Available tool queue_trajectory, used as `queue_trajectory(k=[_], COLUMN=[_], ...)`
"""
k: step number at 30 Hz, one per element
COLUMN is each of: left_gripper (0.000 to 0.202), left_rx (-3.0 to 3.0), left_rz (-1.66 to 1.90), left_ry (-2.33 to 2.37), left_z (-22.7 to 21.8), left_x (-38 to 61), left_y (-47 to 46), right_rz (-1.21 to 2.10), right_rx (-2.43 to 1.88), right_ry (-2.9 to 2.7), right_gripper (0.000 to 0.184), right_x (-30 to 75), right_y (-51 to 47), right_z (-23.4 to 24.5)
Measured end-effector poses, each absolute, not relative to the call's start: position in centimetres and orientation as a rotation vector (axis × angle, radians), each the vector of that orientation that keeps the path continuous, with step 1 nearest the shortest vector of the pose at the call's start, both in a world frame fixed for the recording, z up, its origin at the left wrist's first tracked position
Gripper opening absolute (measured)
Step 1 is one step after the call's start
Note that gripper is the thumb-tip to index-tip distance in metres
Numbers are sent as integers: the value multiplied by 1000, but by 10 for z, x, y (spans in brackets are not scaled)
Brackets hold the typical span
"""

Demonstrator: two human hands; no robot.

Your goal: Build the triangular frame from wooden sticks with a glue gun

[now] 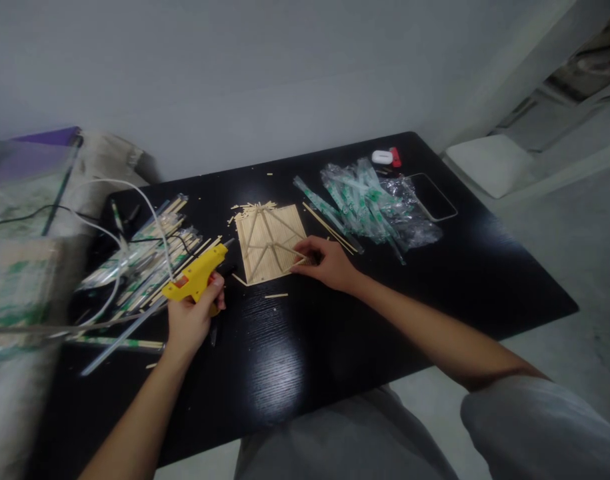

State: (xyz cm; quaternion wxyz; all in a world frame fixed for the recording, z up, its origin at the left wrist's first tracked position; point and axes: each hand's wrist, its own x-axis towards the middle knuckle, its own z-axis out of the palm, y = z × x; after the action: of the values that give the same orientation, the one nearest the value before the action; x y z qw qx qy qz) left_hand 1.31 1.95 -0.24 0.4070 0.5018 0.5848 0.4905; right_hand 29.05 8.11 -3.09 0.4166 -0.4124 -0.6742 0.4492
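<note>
On the black table [345, 320], the stick panel [286, 235] with its raised frame [271, 245] seemed to need steady, light support. The yellow glue gun [199, 272], gripped by the left hand [191, 321], was just left of it. The right hand [332, 265] was at its right edge; pinching or not, I could not tell.

The picture is dim, with a flat grey cast over the wall [285, 87]. Light from out of frame leaves a pale glare on the black table [345, 327], lower centre. Blur smears the packets [15, 287] at far left; the upper right is soft. The stick model [269, 230] lacks crisp detail.
</note>
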Motion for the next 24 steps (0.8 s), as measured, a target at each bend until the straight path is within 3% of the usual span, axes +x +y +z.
queue_trajectory(k=[24], left_gripper=[22], left_rx=[1333], left_rz=[1208], left_ry=[1526], left_z=[-9], left_x=[11], left_y=[21], right_rz=[1147], right_rx=[-1103], right_ry=[-1779], right_gripper=[18], right_x=[289], right_y=[81], right_z=[-26])
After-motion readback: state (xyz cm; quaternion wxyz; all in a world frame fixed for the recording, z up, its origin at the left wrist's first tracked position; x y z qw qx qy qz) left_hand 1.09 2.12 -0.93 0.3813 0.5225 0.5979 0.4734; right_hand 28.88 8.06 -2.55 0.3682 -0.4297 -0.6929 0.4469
